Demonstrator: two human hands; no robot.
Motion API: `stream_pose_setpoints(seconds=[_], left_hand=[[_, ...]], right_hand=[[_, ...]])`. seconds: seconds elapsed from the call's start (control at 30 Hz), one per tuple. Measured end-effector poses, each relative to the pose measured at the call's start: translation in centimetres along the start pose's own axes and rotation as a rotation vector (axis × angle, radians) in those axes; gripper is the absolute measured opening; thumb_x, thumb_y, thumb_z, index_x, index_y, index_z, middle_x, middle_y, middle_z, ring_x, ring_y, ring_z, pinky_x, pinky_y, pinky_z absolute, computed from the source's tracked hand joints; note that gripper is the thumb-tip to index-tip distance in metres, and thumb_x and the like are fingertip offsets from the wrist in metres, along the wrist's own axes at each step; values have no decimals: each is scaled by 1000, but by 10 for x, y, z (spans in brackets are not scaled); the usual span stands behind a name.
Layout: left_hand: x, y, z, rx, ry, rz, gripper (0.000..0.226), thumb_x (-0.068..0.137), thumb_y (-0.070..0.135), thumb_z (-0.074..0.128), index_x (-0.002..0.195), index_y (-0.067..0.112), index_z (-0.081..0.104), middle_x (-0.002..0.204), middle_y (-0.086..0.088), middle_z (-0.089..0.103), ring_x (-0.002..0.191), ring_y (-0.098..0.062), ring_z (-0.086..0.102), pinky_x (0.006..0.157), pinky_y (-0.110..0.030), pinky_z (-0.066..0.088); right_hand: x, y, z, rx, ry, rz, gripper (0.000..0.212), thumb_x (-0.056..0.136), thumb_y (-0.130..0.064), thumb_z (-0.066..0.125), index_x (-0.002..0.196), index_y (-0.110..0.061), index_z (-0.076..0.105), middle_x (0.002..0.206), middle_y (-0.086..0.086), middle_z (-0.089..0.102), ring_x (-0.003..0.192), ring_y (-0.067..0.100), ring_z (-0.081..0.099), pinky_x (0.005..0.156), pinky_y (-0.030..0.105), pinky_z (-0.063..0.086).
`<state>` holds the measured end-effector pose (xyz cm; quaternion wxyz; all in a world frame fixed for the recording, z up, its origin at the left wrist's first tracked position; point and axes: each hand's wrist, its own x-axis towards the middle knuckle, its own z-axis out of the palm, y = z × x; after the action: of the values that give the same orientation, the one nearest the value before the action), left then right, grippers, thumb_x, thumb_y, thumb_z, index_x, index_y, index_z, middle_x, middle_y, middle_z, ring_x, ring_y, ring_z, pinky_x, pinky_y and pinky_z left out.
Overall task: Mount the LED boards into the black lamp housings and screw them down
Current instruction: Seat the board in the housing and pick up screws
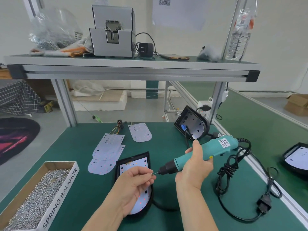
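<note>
Left hand [133, 182] pinched a screw [152, 174] at the driver [196, 155] bit; right hand [195, 165] gripped it. Next: seat it in the board [133, 164].

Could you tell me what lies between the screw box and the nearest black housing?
In the head view, overlapping loose LED boards lie on the mat between screw box and housing.

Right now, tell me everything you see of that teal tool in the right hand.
A teal plastic electric screwdriver with a black nose, thin metal bit and white label. The right hand grips its middle, tilted, bit pointing left at a small screw pinched in the left hand. Its black cord trails onto the green mat.
</note>
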<state>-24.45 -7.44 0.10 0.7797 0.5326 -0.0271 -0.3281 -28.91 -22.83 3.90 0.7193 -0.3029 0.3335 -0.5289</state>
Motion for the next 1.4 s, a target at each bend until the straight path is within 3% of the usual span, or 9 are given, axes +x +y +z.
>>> stream_pose_setpoints(seconds=[0.27,0.43,0.5,0.6,0.77,0.9,1.0,1.2,1.4], left_hand=[[-6,5,9,-53,8,14,22,87,-16,58,75,-2,70,76,-20,69,63,-18,67,58,-18,56],[-3,3,8,-266,23,-80,16,90,-14,54,83,-8,68,80,-23,68,62,-19,68,53,-17,56],[-4,3,9,-328,30,-104,6,81,-11,64,82,-9,70,82,-24,68,62,-20,68,52,-17,56],[-5,4,12,-278,17,-92,14,65,0,75,78,-5,71,78,-19,68,62,-16,67,53,-16,55],[-3,7,11,-232,40,-135,12,85,-13,61,82,-3,68,75,-18,69,56,-15,64,48,-15,52],[-4,10,5,-238,-2,-130,8,76,-1,70,84,-3,71,80,-18,70,59,-13,64,50,-16,54],[-4,10,3,-253,-40,-127,11,72,3,70,79,-2,77,79,-17,70,59,-13,65,51,-16,54],[-6,9,4,-242,-49,-104,9,73,2,69,76,-2,76,77,-17,69,58,-12,63,51,-16,54],[-5,2,10,-276,14,-43,8,86,-8,61,88,-7,69,80,-19,70,60,-14,66,54,-16,55]], right_hand=[[-6,0,6,0,-24,-7,23,79,-28,74,85,-22,53,56,-6,57,51,10,51,51,26,43],[-6,-5,10,-1,-42,-36,23,79,-28,74,82,-21,53,56,-6,57,52,11,52,50,24,44],[-9,-7,12,-8,-55,-65,23,76,-30,74,78,-22,53,55,-6,57,51,10,52,49,23,44],[-12,-10,15,-14,-74,-100,22,74,-31,74,76,-22,53,55,-6,58,51,9,52,51,24,45],[-18,-13,17,-4,-120,-147,22,77,-26,74,78,-19,53,54,-8,58,51,8,53,50,19,45],[-16,-21,20,31,-121,-138,21,76,-27,74,76,-22,53,54,-7,58,51,8,52,49,19,45],[-16,-23,20,32,-126,-112,21,77,-29,74,76,-24,54,56,-6,57,52,9,52,57,27,45],[-16,-22,18,39,-107,-82,22,73,-30,74,75,-23,53,55,-4,57,53,11,51,62,32,43],[-16,-20,17,12,-86,-119,24,75,-31,74,78,-21,53,55,-7,58,53,9,53,53,26,46]])
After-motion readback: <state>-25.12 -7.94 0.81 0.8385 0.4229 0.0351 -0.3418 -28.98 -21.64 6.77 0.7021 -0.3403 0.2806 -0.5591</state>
